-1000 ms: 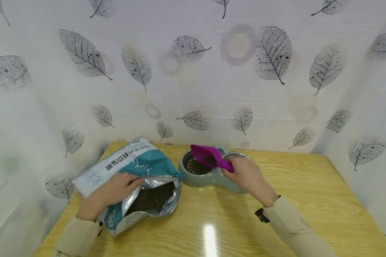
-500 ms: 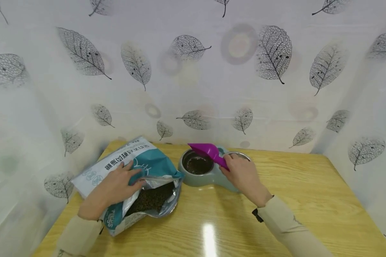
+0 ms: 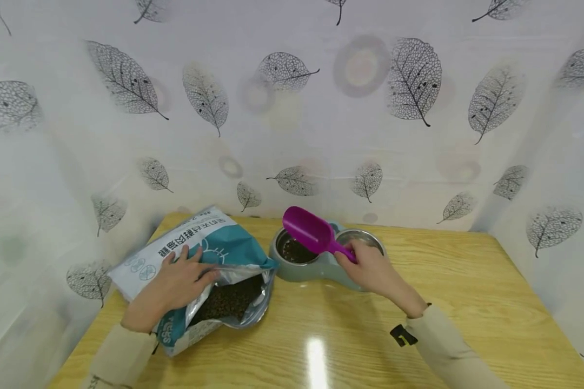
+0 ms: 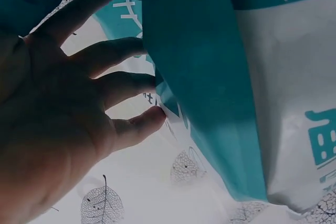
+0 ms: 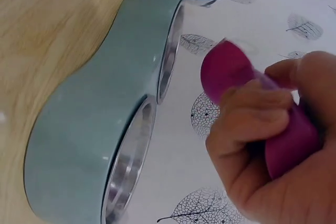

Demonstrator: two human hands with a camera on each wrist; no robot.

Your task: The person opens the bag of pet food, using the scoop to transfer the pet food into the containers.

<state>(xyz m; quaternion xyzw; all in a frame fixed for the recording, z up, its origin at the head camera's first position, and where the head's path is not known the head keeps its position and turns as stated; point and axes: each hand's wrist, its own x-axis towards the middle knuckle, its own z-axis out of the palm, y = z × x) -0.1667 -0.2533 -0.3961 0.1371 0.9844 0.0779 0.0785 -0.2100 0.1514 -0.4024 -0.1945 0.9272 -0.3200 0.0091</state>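
Observation:
My right hand (image 3: 370, 265) grips the handle of a purple scoop (image 3: 311, 229), fingers curled round it in the right wrist view. The scoop's hollow shows bare, close over the left bowl of a grey-green double pet bowl (image 3: 292, 273). Brown kibble (image 3: 292, 250) lies in that left bowl; the right steel bowl (image 5: 131, 163) is partly behind my hand in the head view. My left hand (image 3: 177, 283) rests with spread fingers on a teal and white pet food bag (image 3: 233, 243), thumb near its opening. Inside the bag's silvery mouth is more brown kibble (image 3: 229, 300).
The bag and double bowl stand side by side on a wooden table (image 3: 448, 281), the bag's corner right at the bowl's left side. A leaf-printed sheet (image 3: 292, 129) hangs behind the table and along both sides.
The scoop has turned from tipped over the left bowl to hollow side showing, and the kibble seen in it earlier is gone. My left fingers have spread out over the bag.

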